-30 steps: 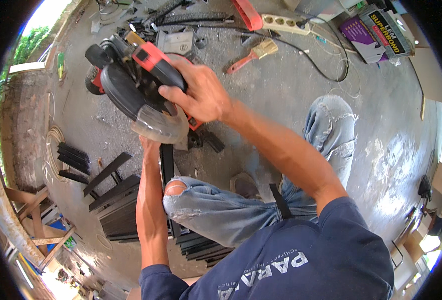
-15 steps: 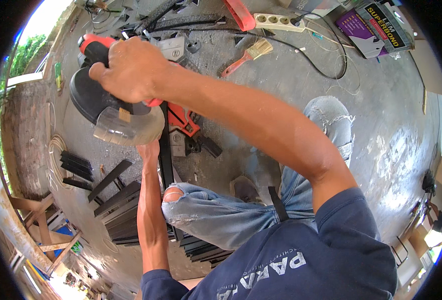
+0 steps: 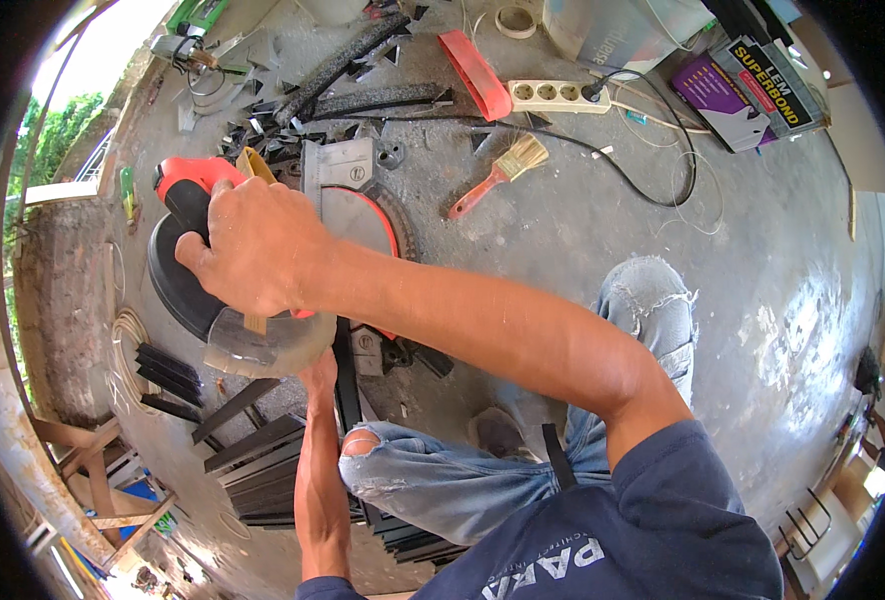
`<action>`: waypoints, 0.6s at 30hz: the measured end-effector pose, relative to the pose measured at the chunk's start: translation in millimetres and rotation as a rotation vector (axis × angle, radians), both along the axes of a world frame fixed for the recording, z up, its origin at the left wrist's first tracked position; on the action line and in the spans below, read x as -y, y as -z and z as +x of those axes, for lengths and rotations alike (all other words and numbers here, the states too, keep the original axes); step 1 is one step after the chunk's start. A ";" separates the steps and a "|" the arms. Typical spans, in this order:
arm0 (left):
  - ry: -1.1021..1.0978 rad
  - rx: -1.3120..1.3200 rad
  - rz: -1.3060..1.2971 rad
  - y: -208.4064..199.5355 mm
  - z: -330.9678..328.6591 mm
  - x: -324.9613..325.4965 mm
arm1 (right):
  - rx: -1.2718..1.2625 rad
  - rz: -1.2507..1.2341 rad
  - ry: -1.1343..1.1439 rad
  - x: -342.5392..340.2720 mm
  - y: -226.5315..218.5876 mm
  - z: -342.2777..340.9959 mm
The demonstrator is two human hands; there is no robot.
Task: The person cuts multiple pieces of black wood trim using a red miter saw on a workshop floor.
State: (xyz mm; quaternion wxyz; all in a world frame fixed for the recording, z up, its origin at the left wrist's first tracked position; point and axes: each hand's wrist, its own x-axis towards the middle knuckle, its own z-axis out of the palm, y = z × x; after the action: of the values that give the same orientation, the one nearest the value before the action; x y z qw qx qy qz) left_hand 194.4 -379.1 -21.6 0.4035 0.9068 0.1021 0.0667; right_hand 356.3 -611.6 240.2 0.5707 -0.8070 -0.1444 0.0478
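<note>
My right hand is wrapped round the red and black handle of a miter saw. Beneath that hand sit the saw's black round housing and its clear, dusty blade guard. The saw's grey base, with a round red-edged plate, stands on the floor to the right. My left hand reaches in beside a long black bar, just below the guard. Its fingers are hidden by the guard, so whether they grip the bar does not show.
Several black strips lie by my left forearm. Dark offcuts are scattered behind the saw. A paintbrush, a power strip with a black cable, a red channel-shaped piece and a purple-and-black box are on the concrete floor.
The whole view has shifted, so floor items appear lower. My right hand and the saw handle have come nearer to me relative to the base, uncovering more of the round plate.
</note>
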 end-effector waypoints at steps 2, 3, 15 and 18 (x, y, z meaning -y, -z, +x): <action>0.028 -0.050 0.024 4.8 -4.0 -10.6 | -0.009 0.021 -0.008 -2.6 -3.3 2.1; 0.007 -0.003 0.042 5.2 -4.6 -3.4 | -0.025 0.028 -0.011 -1.2 -2.9 3.5; -0.009 -0.112 -0.020 0.6 3.6 -2.3 | -0.155 0.004 -0.087 7.0 -6.6 7.5; -0.028 -0.175 -0.034 4.6 4.9 -4.1 | -0.136 -0.028 -0.087 4.5 0.7 3.2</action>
State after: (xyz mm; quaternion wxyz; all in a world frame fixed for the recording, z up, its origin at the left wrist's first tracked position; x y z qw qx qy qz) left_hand 199.3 -375.0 -26.2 0.4073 0.9007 0.1508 -0.0091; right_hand 359.5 -616.1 239.5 0.5650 -0.8029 -0.1393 0.1294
